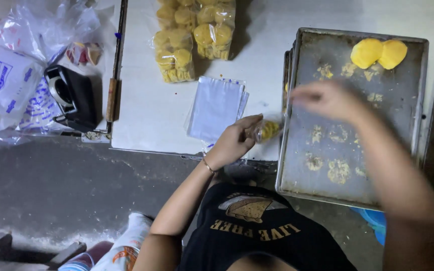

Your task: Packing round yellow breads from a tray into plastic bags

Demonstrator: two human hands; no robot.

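Your left hand (234, 140) pinches a small clear bag (267, 130) at the desk (146, 110) edge; your blurred right hand (327, 100), grip unclear, hovers nearer the two yellow cookies (378, 53) up-right on the tray (297, 165).

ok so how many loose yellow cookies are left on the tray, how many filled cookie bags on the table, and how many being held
Loose yellow cookies on the metal tray: 2
Filled cookie bags on the white table: 2
Small bag of cookies held in the left hand: 1
Total: 5

Left hand (234, 140) curls, fingers (251, 122) pinched together, wrist bent; right hand (327, 100) stretches forward, blurred, forearm extended.
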